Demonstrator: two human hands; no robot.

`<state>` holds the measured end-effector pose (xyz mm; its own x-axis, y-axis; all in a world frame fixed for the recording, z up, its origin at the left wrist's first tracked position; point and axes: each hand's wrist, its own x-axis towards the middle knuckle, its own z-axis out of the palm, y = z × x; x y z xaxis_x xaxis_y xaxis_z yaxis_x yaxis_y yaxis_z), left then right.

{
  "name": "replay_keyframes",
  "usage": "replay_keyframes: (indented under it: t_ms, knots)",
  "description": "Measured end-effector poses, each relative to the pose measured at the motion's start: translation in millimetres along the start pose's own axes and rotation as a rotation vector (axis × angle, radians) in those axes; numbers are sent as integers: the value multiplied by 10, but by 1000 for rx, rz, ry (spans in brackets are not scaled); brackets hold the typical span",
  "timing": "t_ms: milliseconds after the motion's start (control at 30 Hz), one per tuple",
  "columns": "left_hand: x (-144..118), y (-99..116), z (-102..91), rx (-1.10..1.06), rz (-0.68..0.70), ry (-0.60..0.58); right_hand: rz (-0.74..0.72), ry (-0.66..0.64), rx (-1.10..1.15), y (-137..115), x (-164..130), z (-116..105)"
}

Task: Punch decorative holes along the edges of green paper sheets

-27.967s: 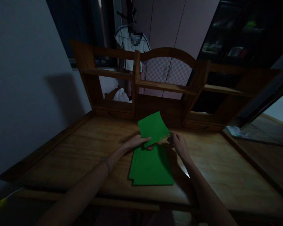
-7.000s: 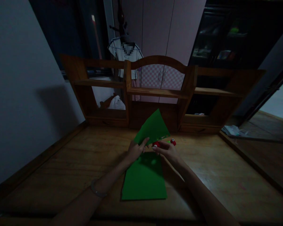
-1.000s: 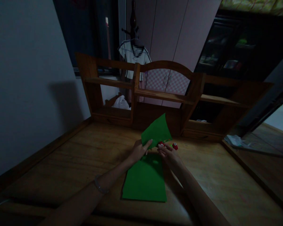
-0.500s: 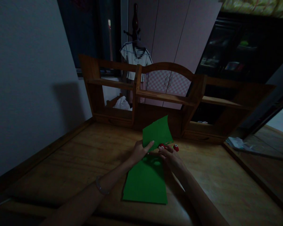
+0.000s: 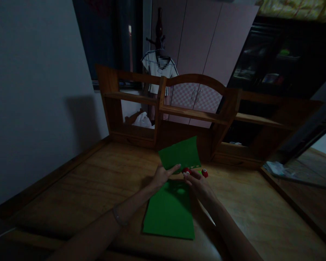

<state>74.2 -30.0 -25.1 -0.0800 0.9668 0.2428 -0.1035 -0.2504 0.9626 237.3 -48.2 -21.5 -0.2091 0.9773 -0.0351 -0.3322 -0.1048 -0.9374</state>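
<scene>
My left hand [image 5: 164,175] pinches the lower edge of a raised green paper sheet [image 5: 182,152], its thumb lying on top. A row of small light gaps shows along the sheet's lower right edge. My right hand [image 5: 199,185] has its fingers closed on a small red-and-white object [image 5: 186,172] at that same edge; its exact kind is hard to make out in the dim light. Just past the right fingers is a second small red piece [image 5: 204,173] with a white eye-like spot and some green beside it. Under both hands, another green sheet [image 5: 168,214] lies flat.
The wooden desk [image 5: 119,170] has a shelf unit [image 5: 192,112] along its back edge. A wall [image 5: 29,108] bounds the left side. Beyond the right edge lies a crumpled plastic bag [image 5: 277,168]. A shirt [image 5: 157,70] hangs behind the shelves.
The raised green sheet has turned and tipped, so its left corner reaches further left and it looks flatter. Both hands keep their grip. The whole view has shifted slightly.
</scene>
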Motion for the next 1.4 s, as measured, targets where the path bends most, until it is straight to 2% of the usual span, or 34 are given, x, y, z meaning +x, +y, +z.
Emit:
replay_keyframes:
  t_ms: [167,267,433,567,833,1167,1400]
  knots:
    - [5,-4,14,-76,5,12,-13,25,22,27,6,-2]
    - [-4,-2,23,-147,-8,-19,-11,56,26,67,41,-23]
    - [-21,23,30,-101,15,15,-39,110,3,99,56,-23]
    - [-24,15,30,-77,52,-17,-36,71,-32,60,-4,31]
    - [-19,-3,26,-116,26,-61,-21,7,-22,46,-14,47]
    - [-16,15,7,-184,-44,-56,-21,37,13,90,22,13]
    - [13,-36,21,-220,-65,2,-74,68,80,145,71,-11]
